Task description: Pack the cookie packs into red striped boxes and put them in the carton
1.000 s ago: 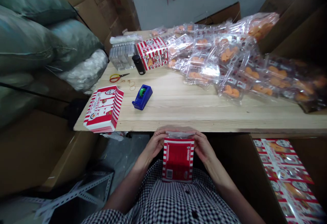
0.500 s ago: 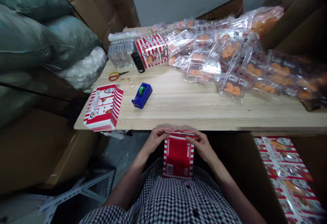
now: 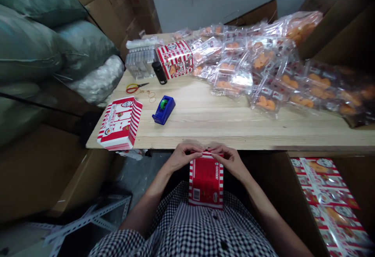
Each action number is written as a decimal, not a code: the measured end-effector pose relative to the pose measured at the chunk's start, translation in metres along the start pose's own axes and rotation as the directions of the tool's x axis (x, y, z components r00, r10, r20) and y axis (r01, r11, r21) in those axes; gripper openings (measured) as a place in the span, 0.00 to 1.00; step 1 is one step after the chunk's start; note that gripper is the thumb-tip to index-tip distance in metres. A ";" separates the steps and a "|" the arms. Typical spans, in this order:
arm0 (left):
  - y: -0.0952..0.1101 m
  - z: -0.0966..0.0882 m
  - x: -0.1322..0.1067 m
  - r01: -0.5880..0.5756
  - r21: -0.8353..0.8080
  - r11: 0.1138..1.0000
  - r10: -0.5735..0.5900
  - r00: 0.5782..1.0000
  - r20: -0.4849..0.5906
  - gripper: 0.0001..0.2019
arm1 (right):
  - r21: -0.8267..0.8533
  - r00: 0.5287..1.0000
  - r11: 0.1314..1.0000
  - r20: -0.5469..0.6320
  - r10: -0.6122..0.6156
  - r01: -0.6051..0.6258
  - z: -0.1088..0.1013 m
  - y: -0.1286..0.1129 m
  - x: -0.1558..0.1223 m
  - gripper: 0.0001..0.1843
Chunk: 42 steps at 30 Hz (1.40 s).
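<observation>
Left hand (image 3: 182, 157), right hand (image 3: 232, 162), both pinching the red carton (image 3: 206, 181) up top, and a blue tape dispenser (image 3: 164, 111) sits at its eleven o'clock

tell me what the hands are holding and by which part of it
The left hand and right hand together hold the red-and-white package by its top edge, the one farthest from the person's body.

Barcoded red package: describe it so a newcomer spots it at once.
Find the wooden table and drop below its near edge. There, the left hand and right hand hold the red package by its top. Unlike the striped box on the table, it shows a barcoded red panel.
</observation>
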<state>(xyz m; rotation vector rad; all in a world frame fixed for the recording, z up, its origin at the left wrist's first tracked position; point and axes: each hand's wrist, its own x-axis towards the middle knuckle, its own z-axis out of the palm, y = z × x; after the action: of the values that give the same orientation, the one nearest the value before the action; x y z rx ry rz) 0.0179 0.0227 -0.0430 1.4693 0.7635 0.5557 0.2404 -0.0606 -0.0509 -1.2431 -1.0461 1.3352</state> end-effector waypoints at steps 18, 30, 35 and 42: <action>0.001 -0.003 0.034 0.046 0.094 0.995 -0.058 0.991 0.122 0.13 | -0.010 0.976 0.997 0.208 0.072 -0.071 -0.017 -0.010 0.038 0.10; 0.005 0.003 0.041 0.058 0.105 0.993 -0.066 0.995 0.074 0.10 | -0.067 0.989 0.996 0.133 0.071 -0.063 -0.011 -0.006 0.044 0.05; 0.018 0.000 0.028 -0.097 0.133 0.986 0.082 0.990 0.117 0.07 | -0.101 0.987 0.993 0.142 0.078 -0.064 -0.011 -0.005 0.030 0.08; 0.025 -0.021 0.024 -0.022 0.125 0.992 -0.036 0.896 0.442 0.15 | -0.124 0.974 0.989 0.201 0.107 -0.083 -0.010 -0.015 0.017 0.12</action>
<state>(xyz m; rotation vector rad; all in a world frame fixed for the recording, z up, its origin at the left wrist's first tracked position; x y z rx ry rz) 0.0213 0.0561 -0.0198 1.6323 0.4457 0.1502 0.2523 -0.0422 -0.0390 -1.2716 -1.2368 1.5223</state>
